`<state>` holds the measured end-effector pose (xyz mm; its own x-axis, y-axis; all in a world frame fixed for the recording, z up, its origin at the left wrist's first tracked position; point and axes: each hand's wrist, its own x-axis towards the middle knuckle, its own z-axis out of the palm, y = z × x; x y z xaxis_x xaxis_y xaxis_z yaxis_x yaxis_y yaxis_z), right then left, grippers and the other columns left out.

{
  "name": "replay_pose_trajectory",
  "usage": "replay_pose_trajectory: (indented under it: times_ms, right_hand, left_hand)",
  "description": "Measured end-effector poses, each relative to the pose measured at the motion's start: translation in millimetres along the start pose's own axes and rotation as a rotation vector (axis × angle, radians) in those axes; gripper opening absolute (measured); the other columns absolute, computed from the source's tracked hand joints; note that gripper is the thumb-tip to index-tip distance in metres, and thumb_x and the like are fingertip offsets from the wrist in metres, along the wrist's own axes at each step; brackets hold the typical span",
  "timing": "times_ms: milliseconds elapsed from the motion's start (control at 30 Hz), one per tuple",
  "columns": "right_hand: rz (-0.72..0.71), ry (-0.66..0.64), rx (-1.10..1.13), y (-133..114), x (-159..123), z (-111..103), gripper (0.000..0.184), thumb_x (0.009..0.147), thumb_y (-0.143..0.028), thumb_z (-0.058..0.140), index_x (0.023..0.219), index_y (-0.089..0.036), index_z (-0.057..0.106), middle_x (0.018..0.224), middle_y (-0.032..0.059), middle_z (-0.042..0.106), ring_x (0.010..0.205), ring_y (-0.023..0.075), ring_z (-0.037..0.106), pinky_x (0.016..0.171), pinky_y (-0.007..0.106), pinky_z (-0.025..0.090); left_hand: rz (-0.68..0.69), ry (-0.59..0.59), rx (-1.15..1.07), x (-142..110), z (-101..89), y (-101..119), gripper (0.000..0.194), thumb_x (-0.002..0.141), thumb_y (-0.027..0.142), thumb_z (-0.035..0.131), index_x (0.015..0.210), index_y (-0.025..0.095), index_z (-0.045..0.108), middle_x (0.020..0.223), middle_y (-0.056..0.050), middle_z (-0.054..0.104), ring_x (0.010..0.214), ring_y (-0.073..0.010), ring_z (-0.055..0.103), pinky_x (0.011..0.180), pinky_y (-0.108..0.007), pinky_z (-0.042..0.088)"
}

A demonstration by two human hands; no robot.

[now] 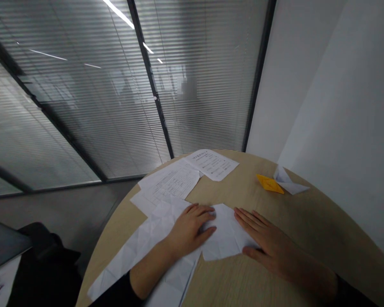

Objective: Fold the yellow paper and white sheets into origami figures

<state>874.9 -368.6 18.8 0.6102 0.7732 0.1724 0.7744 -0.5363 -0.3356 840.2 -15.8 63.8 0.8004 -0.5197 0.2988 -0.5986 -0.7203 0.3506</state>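
A folded sheet of white paper (225, 238) lies on the wooden table in front of me, its corners turned in and creases across it. My left hand (195, 224) rests on its left side, fingers bent and thumb apart. On the right edge, my right hand (259, 236) lies flat with fingers stretched out and the thumb spread. Neither hand grips the paper. Under my left forearm is a larger creased white sheet (131, 260), partly hidden by the arm.
Printed sheets (213, 164) overlap at the table's far side. A yellow paper boat (270, 183) touches a white folded paper piece (289, 181) at the right. The round table (224, 283) stands near a glass partition with blinds (211, 85). A dark chair (48, 264) is at the left.
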Motion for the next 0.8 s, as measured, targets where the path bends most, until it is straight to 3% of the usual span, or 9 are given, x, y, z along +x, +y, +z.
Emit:
replay_pose_trajectory:
  times_ms: [100,233,300,600,800]
  right_hand:
    - [-0.005,-0.03,0.02,-2,2,-5,0.09,0.118,-0.046,0.067,0.192,-0.029,0.019,0.197,0.0092,0.028,0.183,0.034,0.03,0.149,0.062,0.028]
    - [0.015,-0.059,0.034,-4,5,-10,0.085,0.119,-0.048,0.065,0.191,-0.027,0.026,0.197,0.0099,0.029,0.183,0.0337,0.03,0.15,0.062,0.027]
    - [0.024,-0.066,0.038,-4,6,-12,0.08,0.12,-0.05,0.064,0.19,-0.027,0.032,0.196,0.0095,0.03,0.183,0.0337,0.03,0.15,0.063,0.026]
    - [0.003,0.003,0.04,-4,9,-16,0.06,0.12,-0.048,0.064,0.178,-0.036,0.058,0.189,0.0065,0.049,0.175,0.0349,0.047,0.147,0.068,0.028]
    - [-0.008,0.017,0.05,-1,9,-13,0.057,0.121,-0.047,0.06,0.177,-0.036,0.059,0.188,0.0063,0.052,0.174,0.0348,0.048,0.146,0.067,0.03]
  left_hand:
    - [-0.032,0.026,0.015,0,-0.3,1,0.036,0.113,0.038,0.076,0.147,0.03,0.069,0.165,-0.011,0.072,0.151,-0.0353,0.07,0.134,-0.067,0.051]
    - [-0.134,0.117,0.026,-1,-0.1,0,0.07,0.101,0.046,0.088,0.162,0.028,0.058,0.162,-0.016,0.072,0.148,-0.0409,0.071,0.129,-0.068,0.054]
    - [-0.16,0.14,0.018,-1,0.7,-1,0.077,0.098,0.046,0.091,0.164,0.028,0.055,0.157,-0.016,0.074,0.145,-0.0416,0.072,0.127,-0.068,0.056]
    - [-0.108,0.204,-0.05,-4,5.2,-7,0.081,0.097,0.044,0.094,0.164,0.028,0.051,0.154,-0.017,0.073,0.143,-0.0422,0.071,0.122,-0.066,0.057]
    - [0.016,0.177,-0.052,0,2.3,1,0.051,0.113,0.039,0.075,0.161,0.028,0.058,0.128,-0.011,0.08,0.117,-0.0321,0.078,0.107,-0.054,0.063]
